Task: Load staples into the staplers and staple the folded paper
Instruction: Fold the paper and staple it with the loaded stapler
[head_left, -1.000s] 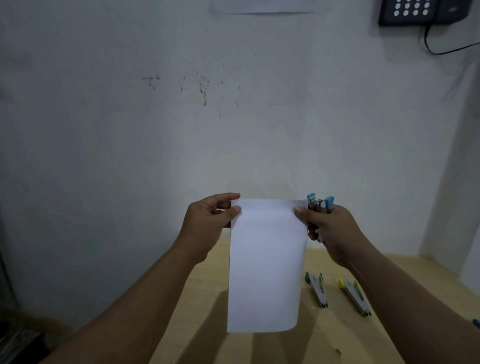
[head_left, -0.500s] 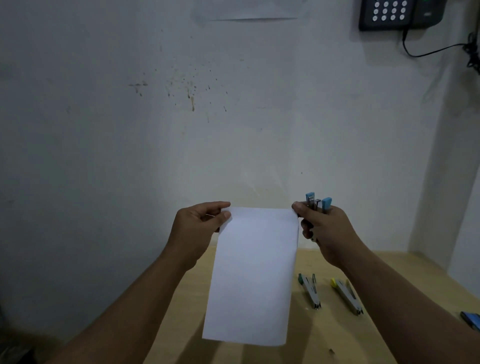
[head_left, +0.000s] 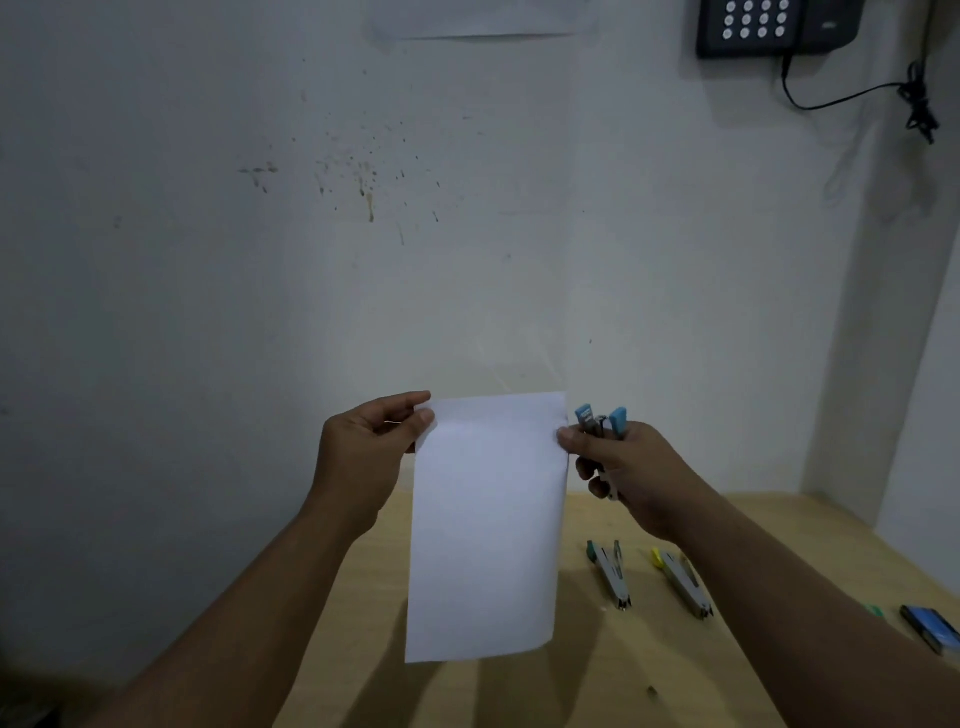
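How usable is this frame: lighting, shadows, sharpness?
Head view: dim overall; the paper is the brightest thing, no glare; soft arm shadows fall on the table; the staplers there are small but sharp; wide-angle bending shows at the wall corner.

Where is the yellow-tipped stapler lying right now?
In the head view, the yellow-tipped stapler lies on the wooden table, right of the green-tipped stapler and just beside the right forearm.

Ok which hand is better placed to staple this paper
Right, probably. The right hand already holds the blue stapler beside the paper's top corner, which it also pinches. The left hand only pinches the other corner.
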